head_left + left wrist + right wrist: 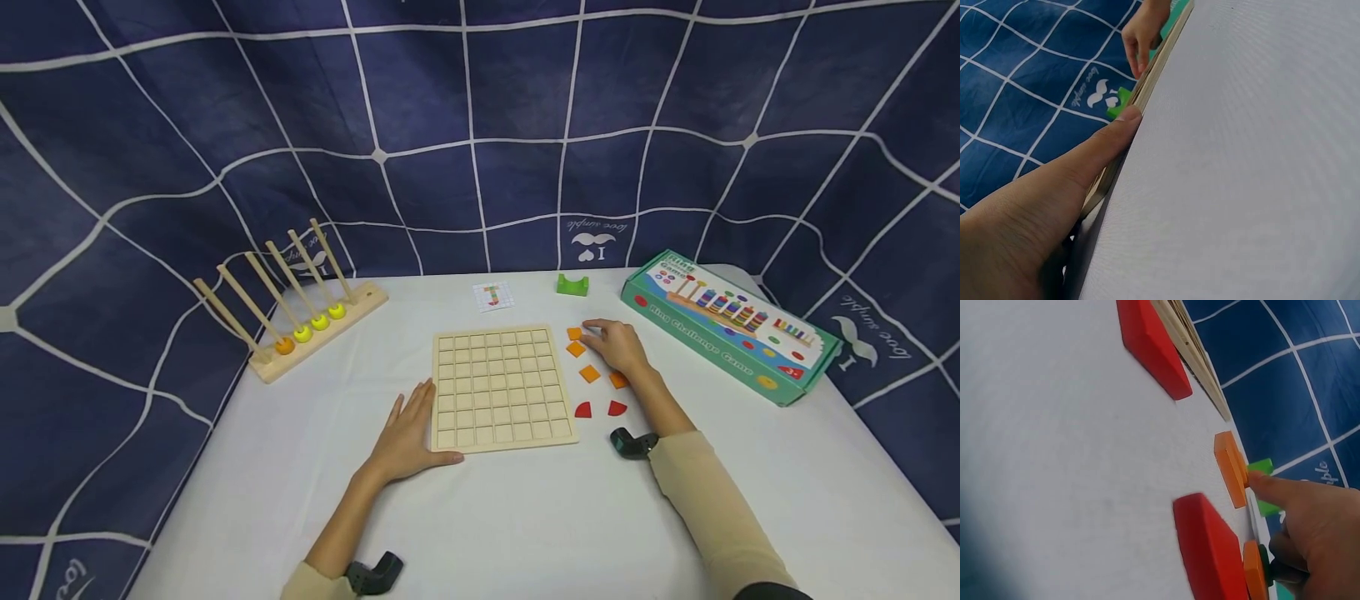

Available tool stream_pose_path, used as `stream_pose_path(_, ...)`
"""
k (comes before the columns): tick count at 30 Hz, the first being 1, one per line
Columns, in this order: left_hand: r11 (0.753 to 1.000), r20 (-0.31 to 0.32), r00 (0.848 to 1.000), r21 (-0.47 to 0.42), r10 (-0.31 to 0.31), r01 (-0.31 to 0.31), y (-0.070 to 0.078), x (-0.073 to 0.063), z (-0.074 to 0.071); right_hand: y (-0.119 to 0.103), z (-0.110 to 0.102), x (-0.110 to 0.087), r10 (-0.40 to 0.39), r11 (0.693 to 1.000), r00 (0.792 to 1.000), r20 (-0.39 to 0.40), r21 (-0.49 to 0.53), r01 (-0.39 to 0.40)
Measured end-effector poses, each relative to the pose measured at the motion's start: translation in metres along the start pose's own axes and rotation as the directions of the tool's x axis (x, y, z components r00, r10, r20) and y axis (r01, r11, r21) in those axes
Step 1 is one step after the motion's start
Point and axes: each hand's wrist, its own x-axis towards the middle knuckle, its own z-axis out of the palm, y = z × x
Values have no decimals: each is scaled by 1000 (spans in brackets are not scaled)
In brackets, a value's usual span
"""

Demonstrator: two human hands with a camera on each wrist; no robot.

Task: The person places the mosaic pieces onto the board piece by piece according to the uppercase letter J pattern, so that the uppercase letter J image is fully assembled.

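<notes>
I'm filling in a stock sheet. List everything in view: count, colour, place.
Grid board: one, pale wood, table centre
Squares: four visible, orange, right of board
Wedges: two, red, right of board
Pattern card: one, multicoloured on white, beyond board
Notched block: one, green, beyond board
Game box: one, mainly green, table's right
Peg stand: one, pale wood, table's left
Beads: four, one orange, three yellow, on stand
Unclear item: one, dark green, beside an orange square
Tabletop: one, white, beneath
Backdrop: one, navy and white, behind
Wrist devices: two, black, at wrists
Sleeves: two, beige, on forearms
Left hand: one, bare, against board
Right hand: one, bare, at orange squares
</notes>
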Motion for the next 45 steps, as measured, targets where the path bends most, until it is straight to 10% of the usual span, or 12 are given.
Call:
stream_pose_path(18, 999, -40, 999, 4, 36, -35, -1, -1, -2, -50, 0, -21, -93, 995, 993, -78, 20, 95)
stream_pose_path(29, 998, -75, 996, 43, 37, -34, -2, 1, -2, -116, 54, -24, -181, 980, 983, -28, 81, 182)
stream_pose_path(45, 999, -36, 999, 44, 14, -12, -2, 0, -2, -136, 95, -1, -159, 984, 987, -8, 77, 159)
